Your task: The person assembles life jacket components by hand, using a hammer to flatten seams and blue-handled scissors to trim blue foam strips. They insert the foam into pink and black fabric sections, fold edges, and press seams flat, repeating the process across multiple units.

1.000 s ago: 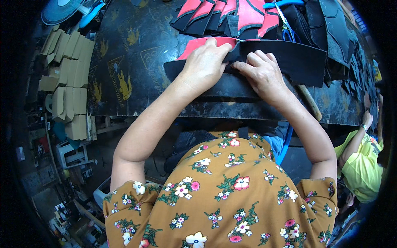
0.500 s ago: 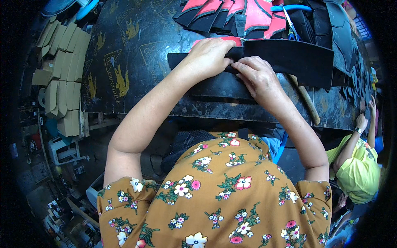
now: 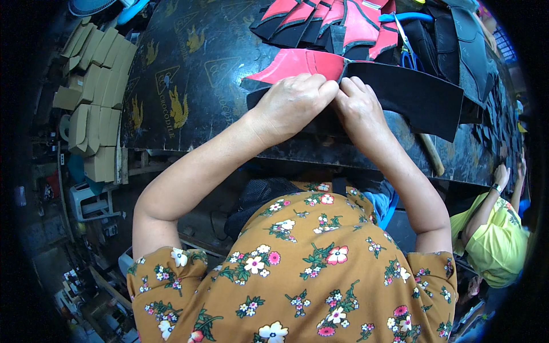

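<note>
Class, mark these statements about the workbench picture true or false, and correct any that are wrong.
1. The left hand and right hand are both on the pink and black piece. True.
2. The scissors are in the right hand. False: they lie beyond both hands.
3. A wooden handle lies to the right of the right hand. True.
4. The tan boxes are at the picture's right. False: they are at its left.

pink-and-black panel [image 3: 396, 87] | pinched near middle | pink left, black right | above table [image 3: 209, 97]
</note>
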`<move>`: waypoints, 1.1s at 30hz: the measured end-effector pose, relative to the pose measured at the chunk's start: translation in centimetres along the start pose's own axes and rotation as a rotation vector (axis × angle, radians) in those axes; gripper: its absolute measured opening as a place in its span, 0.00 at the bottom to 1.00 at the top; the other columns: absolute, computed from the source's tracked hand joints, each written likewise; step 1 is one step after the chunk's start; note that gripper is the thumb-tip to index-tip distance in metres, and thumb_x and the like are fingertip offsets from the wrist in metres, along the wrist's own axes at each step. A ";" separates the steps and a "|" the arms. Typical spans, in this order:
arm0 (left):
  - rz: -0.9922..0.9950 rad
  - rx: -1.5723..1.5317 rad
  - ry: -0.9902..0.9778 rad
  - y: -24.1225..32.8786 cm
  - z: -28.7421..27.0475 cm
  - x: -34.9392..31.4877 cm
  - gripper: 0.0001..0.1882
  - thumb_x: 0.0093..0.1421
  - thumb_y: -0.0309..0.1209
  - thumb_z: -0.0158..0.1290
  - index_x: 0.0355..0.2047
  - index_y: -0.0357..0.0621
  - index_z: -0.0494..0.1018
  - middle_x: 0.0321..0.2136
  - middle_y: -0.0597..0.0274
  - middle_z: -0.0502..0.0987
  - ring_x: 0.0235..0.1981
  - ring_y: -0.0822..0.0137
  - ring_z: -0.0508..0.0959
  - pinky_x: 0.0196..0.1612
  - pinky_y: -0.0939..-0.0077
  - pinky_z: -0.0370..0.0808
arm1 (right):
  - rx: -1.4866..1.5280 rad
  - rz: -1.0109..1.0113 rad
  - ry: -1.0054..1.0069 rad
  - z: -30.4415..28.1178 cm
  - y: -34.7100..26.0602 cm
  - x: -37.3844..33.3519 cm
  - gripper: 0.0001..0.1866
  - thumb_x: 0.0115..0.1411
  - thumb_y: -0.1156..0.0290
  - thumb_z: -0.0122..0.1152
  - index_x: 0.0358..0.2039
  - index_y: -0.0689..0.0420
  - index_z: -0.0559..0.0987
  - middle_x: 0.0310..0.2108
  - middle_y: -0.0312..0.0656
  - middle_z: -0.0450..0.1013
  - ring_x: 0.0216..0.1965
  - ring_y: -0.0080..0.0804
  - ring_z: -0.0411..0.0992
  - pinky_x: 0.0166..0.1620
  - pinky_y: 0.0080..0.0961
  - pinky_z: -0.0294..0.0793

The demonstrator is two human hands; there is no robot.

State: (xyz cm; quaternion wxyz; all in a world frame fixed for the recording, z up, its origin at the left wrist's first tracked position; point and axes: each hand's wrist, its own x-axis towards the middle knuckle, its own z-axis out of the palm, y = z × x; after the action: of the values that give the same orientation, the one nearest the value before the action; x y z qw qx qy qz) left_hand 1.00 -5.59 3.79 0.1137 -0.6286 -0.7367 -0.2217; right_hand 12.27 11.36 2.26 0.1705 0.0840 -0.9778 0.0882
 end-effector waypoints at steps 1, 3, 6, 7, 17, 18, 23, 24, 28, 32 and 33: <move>-0.020 -0.024 -0.011 -0.2 0.0 -0.2 0.06 0.61 0.25 0.53 0.38 0.44 0.70 0.31 0.54 0.78 0.38 0.54 0.84 0.42 0.61 0.82 | 0.013 -0.002 0.019 0.1 0.0 0.0 0.08 0.57 0.74 0.59 0.37 0.56 0.81 0.37 0.41 0.72 0.45 0.40 0.72 0.44 0.38 0.72; -0.078 -0.063 -0.041 -0.9 -0.1 -0.5 0.08 0.62 0.24 0.53 0.41 0.43 0.69 0.33 0.51 0.80 0.40 0.51 0.84 0.43 0.59 0.82 | 0.030 -0.003 0.033 0.1 0.1 0.0 0.08 0.57 0.74 0.59 0.38 0.56 0.81 0.37 0.41 0.72 0.45 0.41 0.73 0.44 0.38 0.72; -0.127 -0.136 -0.033 -1.9 -0.2 -0.6 0.19 0.59 0.25 0.61 0.48 0.40 0.67 0.35 0.45 0.82 0.42 0.43 0.83 0.44 0.53 0.81 | 0.048 0.005 0.027 0.1 0.1 0.0 0.08 0.58 0.74 0.59 0.38 0.56 0.81 0.36 0.41 0.73 0.44 0.41 0.73 0.44 0.39 0.72; -0.165 -0.153 -0.067 -2.1 -0.2 -0.6 0.21 0.58 0.26 0.63 0.49 0.40 0.68 0.37 0.45 0.82 0.43 0.42 0.83 0.46 0.52 0.80 | 0.059 0.008 0.027 0.1 0.1 0.0 0.08 0.58 0.74 0.59 0.38 0.56 0.81 0.36 0.41 0.73 0.44 0.41 0.73 0.44 0.39 0.72; -0.305 -0.279 -0.162 -3.5 0.9 -0.6 0.27 0.56 0.29 0.66 0.55 0.36 0.72 0.47 0.42 0.81 0.52 0.40 0.79 0.54 0.52 0.76 | 0.092 -0.017 0.040 -0.2 0.7 0.4 0.08 0.56 0.73 0.65 0.38 0.55 0.81 0.34 0.41 0.72 0.42 0.43 0.73 0.43 0.40 0.72; -0.308 -0.279 -0.168 -3.5 1.1 -0.6 0.27 0.57 0.29 0.65 0.56 0.36 0.72 0.47 0.41 0.81 0.53 0.40 0.78 0.55 0.52 0.76 | 0.095 -0.017 0.034 -0.3 0.7 0.4 0.08 0.56 0.73 0.66 0.38 0.55 0.81 0.34 0.41 0.72 0.42 0.43 0.73 0.43 0.40 0.72; -0.382 -0.247 -0.218 -3.9 1.6 0.4 0.23 0.59 0.31 0.62 0.54 0.35 0.74 0.51 0.40 0.80 0.55 0.41 0.78 0.59 0.52 0.75 | 0.126 -0.028 0.039 -0.2 0.8 0.3 0.09 0.56 0.74 0.66 0.40 0.55 0.82 0.34 0.41 0.72 0.41 0.43 0.73 0.42 0.40 0.72; -0.403 -0.242 -0.254 -4.0 1.5 0.7 0.23 0.59 0.31 0.61 0.54 0.35 0.75 0.52 0.40 0.80 0.56 0.41 0.78 0.59 0.52 0.75 | 0.140 -0.022 0.039 -0.2 0.8 0.3 0.10 0.56 0.74 0.66 0.41 0.55 0.83 0.34 0.41 0.72 0.41 0.43 0.73 0.42 0.40 0.72; -0.405 -0.167 -0.359 -4.3 0.4 2.1 0.27 0.58 0.34 0.63 0.58 0.37 0.75 0.52 0.40 0.80 0.56 0.42 0.79 0.60 0.53 0.75 | 0.149 -0.013 0.028 -0.5 0.6 0.5 0.14 0.57 0.75 0.66 0.44 0.55 0.84 0.33 0.41 0.71 0.40 0.43 0.73 0.42 0.40 0.72; -0.435 -0.194 -0.479 -5.4 -0.3 3.1 0.30 0.57 0.37 0.66 0.59 0.39 0.76 0.51 0.40 0.81 0.55 0.42 0.79 0.60 0.53 0.75 | 0.112 0.007 -0.012 -0.7 -0.3 1.1 0.15 0.57 0.75 0.66 0.46 0.58 0.84 0.35 0.43 0.73 0.41 0.44 0.73 0.45 0.39 0.74; -0.425 -0.195 -0.479 -5.8 -0.1 3.2 0.31 0.57 0.37 0.66 0.59 0.39 0.77 0.51 0.40 0.81 0.55 0.42 0.80 0.60 0.54 0.75 | 0.151 0.003 -0.006 -0.6 -0.6 1.2 0.16 0.57 0.76 0.67 0.47 0.59 0.83 0.37 0.45 0.73 0.42 0.45 0.74 0.46 0.40 0.74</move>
State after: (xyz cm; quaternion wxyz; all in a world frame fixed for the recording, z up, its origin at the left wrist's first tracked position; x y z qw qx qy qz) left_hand -5.24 -3.44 4.27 -0.1719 -0.5032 -0.8324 -0.1561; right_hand 11.46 10.73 3.28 0.1605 0.0956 -0.9690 0.1614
